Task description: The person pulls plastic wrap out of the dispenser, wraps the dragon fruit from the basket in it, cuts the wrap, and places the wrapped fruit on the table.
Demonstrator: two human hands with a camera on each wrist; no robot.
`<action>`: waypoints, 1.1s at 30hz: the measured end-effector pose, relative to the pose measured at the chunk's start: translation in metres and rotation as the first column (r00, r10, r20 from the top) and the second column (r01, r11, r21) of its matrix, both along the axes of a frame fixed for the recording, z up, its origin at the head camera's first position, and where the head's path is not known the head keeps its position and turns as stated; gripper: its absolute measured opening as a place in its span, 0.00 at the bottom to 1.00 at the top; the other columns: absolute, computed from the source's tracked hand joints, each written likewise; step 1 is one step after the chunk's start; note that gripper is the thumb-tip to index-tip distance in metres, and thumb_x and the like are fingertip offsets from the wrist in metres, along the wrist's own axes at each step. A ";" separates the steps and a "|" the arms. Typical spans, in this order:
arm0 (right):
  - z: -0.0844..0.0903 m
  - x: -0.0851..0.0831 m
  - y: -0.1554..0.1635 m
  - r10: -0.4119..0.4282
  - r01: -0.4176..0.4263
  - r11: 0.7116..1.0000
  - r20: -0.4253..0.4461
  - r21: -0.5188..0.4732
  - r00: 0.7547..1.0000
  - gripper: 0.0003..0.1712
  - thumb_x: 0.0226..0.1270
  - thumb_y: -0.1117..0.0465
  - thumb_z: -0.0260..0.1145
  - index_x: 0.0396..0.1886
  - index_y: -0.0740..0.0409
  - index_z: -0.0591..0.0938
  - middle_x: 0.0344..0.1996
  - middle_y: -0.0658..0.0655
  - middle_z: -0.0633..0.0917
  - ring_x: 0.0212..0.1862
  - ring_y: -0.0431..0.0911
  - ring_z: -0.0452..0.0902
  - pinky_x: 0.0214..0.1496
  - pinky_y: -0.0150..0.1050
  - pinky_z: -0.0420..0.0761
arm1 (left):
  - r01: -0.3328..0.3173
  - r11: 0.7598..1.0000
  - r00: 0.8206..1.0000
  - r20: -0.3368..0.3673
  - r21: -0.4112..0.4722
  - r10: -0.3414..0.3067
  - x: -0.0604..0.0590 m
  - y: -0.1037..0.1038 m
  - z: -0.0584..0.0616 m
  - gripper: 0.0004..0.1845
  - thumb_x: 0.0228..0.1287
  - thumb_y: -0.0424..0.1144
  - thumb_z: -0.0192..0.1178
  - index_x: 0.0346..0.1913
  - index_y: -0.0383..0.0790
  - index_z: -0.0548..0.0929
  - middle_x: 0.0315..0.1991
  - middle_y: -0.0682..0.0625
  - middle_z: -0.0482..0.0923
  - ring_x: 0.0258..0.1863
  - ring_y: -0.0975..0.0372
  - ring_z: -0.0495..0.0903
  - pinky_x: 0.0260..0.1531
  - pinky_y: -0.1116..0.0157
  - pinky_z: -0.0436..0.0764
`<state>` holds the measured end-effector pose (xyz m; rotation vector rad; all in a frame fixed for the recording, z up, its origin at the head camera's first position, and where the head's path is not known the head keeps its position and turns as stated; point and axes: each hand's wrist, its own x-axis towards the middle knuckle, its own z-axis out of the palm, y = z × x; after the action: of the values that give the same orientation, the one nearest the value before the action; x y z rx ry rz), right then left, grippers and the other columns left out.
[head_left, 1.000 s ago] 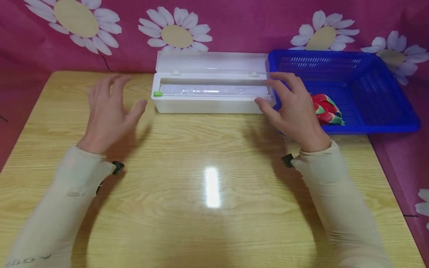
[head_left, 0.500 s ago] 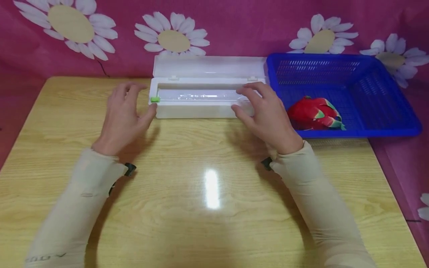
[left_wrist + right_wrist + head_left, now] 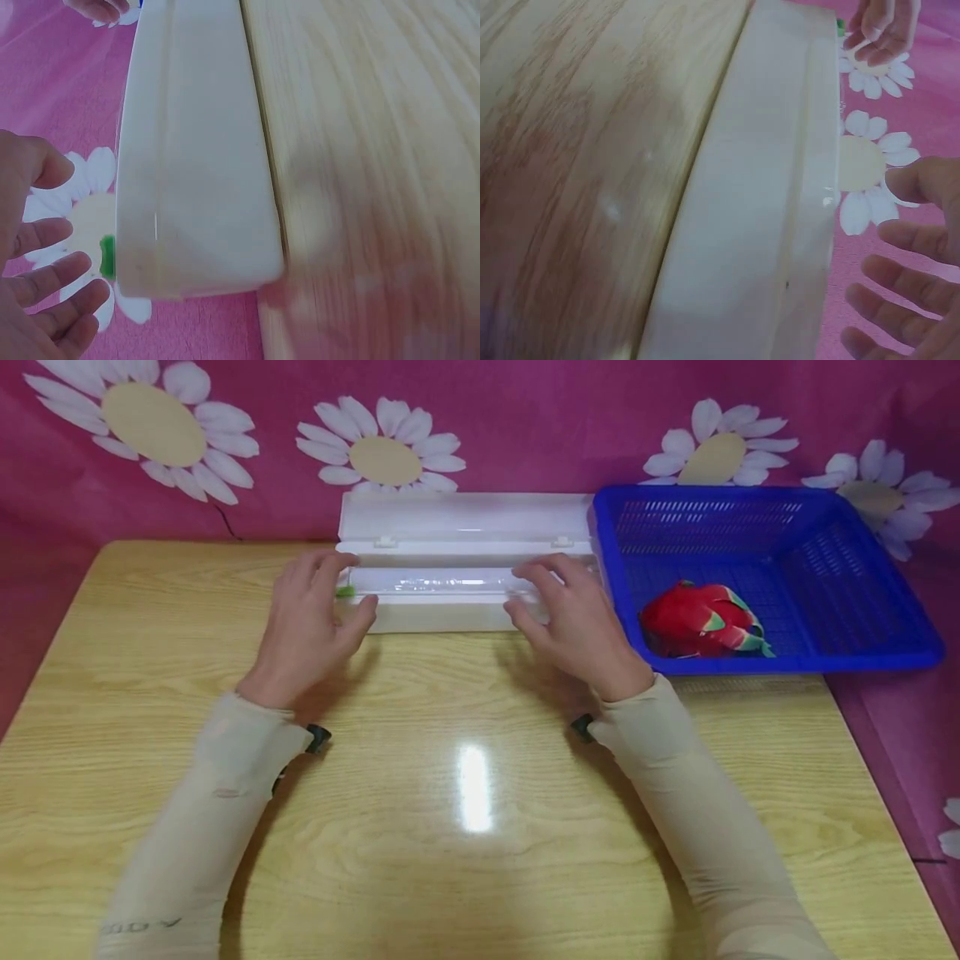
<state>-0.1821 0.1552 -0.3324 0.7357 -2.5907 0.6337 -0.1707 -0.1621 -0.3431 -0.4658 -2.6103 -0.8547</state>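
A white cling film dispenser box (image 3: 442, 618) stands at the back of the table, its lid (image 3: 465, 516) tilted back. Inside lies a roll of clear film (image 3: 431, 580). My left hand (image 3: 303, 627) is over the box's left end, fingers spread and loosely bent, partly covering a green slider (image 3: 344, 591). Over the right end is my right hand (image 3: 577, 627), thumb and fingers apart. In the left wrist view the fingers (image 3: 49, 281) hold nothing and stay apart from the box. Gaps also show around the fingers (image 3: 900, 281) in the right wrist view.
Right of the box, a blue plastic basket (image 3: 795, 664) touches or nearly touches it and overhangs the table's right edge. A red dragon fruit (image 3: 697, 618) with green tips lies in it. Behind hangs a magenta flowered cloth (image 3: 525, 435). The wooden table (image 3: 390, 793) extends in front.
Both hands have moved inward over the box, the left one rightward and the right one leftward. The dragon fruit is now uncovered. The head view has tilted up slightly.
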 end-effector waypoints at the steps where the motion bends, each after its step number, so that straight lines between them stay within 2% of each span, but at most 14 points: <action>1: -0.001 -0.001 -0.001 -0.001 0.001 1.000 0.002 -0.001 1.000 0.23 0.71 0.52 0.67 0.57 0.62 0.84 0.56 0.65 0.84 0.60 0.60 0.81 0.65 0.55 0.79 | 0.006 1.000 1.000 -0.004 0.004 -0.006 -0.001 0.002 -0.001 0.24 0.70 0.40 0.61 0.62 0.27 0.76 0.59 0.32 0.76 0.60 0.40 0.73 0.69 0.41 0.66; 8: -0.010 -0.010 -0.004 0.008 -0.008 1.000 -0.011 -0.017 1.000 0.23 0.72 0.53 0.67 0.59 0.64 0.83 0.58 0.68 0.83 0.63 0.63 0.78 0.68 0.59 0.75 | 0.015 1.000 1.000 0.016 0.021 -0.015 -0.007 0.014 -0.003 0.24 0.71 0.41 0.61 0.63 0.30 0.76 0.63 0.34 0.75 0.64 0.43 0.73 0.68 0.45 0.72; 14: -0.015 -0.016 -0.006 -0.007 0.007 0.999 0.006 -0.032 1.000 0.24 0.71 0.54 0.67 0.61 0.62 0.82 0.61 0.68 0.82 0.64 0.63 0.77 0.71 0.58 0.73 | 0.042 0.998 0.999 0.003 0.047 -0.042 -0.013 0.027 -0.002 0.23 0.71 0.40 0.61 0.63 0.31 0.77 0.63 0.35 0.76 0.65 0.44 0.74 0.69 0.47 0.73; 20: -0.019 -0.018 -0.006 -0.019 0.021 0.999 0.057 -0.033 0.998 0.28 0.71 0.52 0.68 0.67 0.60 0.80 0.66 0.68 0.79 0.70 0.62 0.74 0.76 0.59 0.70 | 0.068 0.997 0.998 -0.008 0.023 -0.068 -0.016 0.037 -0.003 0.23 0.71 0.43 0.61 0.62 0.32 0.79 0.62 0.37 0.79 0.64 0.44 0.75 0.69 0.49 0.74; 24: -0.022 -0.019 -0.004 -0.026 0.029 0.999 0.065 -0.044 0.998 0.28 0.73 0.51 0.67 0.67 0.60 0.80 0.67 0.68 0.79 0.71 0.61 0.73 0.77 0.59 0.69 | 0.098 0.995 0.995 -0.009 0.001 -0.098 -0.015 0.042 -0.003 0.22 0.72 0.42 0.61 0.62 0.33 0.79 0.61 0.38 0.80 0.64 0.46 0.77 0.68 0.50 0.76; 33: -0.028 -0.021 -0.005 0.017 -0.017 0.998 0.012 -0.057 1.000 0.23 0.80 0.54 0.58 0.66 0.60 0.81 0.64 0.66 0.82 0.69 0.60 0.75 0.75 0.58 0.70 | 0.156 0.985 0.986 0.063 -0.071 -0.151 -0.014 0.054 -0.010 0.25 0.76 0.39 0.58 0.70 0.31 0.74 0.69 0.37 0.76 0.71 0.45 0.73 0.76 0.51 0.70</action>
<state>-0.2029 0.1498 -0.3609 0.7388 -2.5689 0.7158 -0.1849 -0.1078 -0.3533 -0.6805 -2.6948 -0.8308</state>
